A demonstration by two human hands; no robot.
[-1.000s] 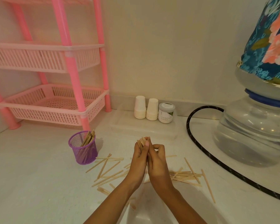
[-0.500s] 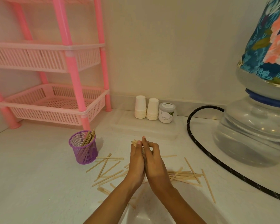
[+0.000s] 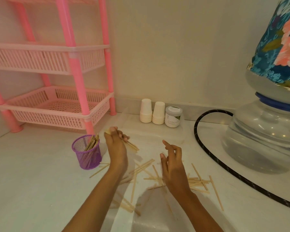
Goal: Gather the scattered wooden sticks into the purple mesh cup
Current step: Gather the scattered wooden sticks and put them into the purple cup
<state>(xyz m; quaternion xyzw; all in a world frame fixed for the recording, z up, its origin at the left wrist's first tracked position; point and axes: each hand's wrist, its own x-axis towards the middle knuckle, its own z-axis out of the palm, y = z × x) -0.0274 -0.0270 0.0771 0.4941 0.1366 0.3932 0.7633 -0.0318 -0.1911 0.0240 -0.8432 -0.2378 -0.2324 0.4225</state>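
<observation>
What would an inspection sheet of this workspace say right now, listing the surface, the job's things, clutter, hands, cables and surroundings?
Surface: pale white counter, with loose sticks scattered across the near middle.
Job's things: purple mesh cup upright at left, already holding several sticks; many more lie flat outside it.
Clutter: two stacks of paper cups and a labelled jar by the back wall.
Hands: left hand has its grip closed on a bundle of sticks beside the cup; right hand is open and empty above the pile.
Cables: black hose curves across the counter at right.
Surroundings: pink rack at left, water bottle with floral cover at right.
</observation>
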